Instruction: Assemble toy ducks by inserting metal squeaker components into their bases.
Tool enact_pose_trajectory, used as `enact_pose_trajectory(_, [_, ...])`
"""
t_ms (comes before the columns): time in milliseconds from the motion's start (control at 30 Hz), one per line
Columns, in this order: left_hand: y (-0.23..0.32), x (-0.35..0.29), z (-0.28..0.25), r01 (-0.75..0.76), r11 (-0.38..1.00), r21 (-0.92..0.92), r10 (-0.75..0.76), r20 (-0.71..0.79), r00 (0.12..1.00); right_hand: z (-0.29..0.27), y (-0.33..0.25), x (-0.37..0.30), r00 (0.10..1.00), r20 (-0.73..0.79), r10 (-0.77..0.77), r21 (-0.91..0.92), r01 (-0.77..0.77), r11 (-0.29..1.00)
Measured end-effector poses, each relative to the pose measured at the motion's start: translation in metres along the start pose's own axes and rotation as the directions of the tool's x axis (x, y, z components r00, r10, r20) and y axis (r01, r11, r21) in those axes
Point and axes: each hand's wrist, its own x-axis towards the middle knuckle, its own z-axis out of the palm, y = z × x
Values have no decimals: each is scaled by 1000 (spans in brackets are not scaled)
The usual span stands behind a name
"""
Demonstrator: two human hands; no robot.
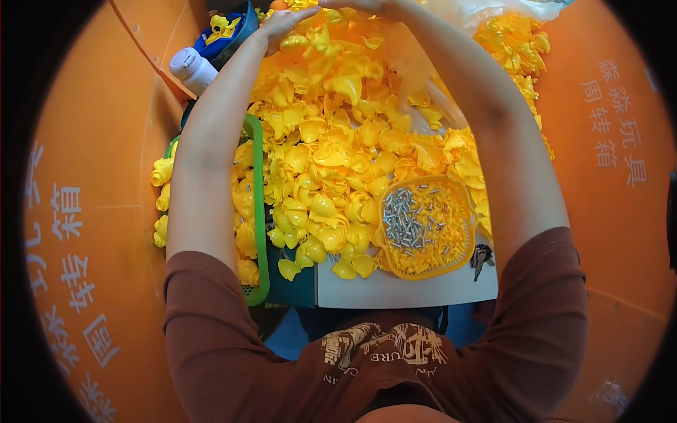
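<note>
Both arms reach to the far side of a large heap of yellow plastic shell pieces point(310, 155). My left hand point(285, 27) is at the heap's far edge, its visible fingers stretched out against the yellow pieces. Close by on its right is my right hand point(360, 5), cut by the top edge of the view, so its grip is hidden. Below the hands, several yellow pieces are blurred. A clear plastic bag or sheet point(416, 63) lies beside my right forearm, partly over the heap.
Near me, a yellow basket point(381, 255) holds silver metal pins and small yellow parts. A green basket point(259, 211) with yellow pieces stands under my left arm. Further left are a white bottle point(192, 69) and a blue container point(243, 32). Orange walls point(106, 141) flank both sides.
</note>
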Motion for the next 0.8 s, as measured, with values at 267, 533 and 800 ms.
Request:
enact_pose_trajectory(267, [-11,-148,97,381,865,327,55,-816,576,30,-381,-186,967,-221,-128,135,160,978])
enact_pose_trajectory(533, [-19,-154,170,385,316,867,535,-498,682,102,-379,-266,854,-492,-168,27,207,978])
enact_pose_trajectory(800, [-26,-130,181,633,423,648,54,-716,696,126,-369,-282,819,-567,-93,-78,58,995])
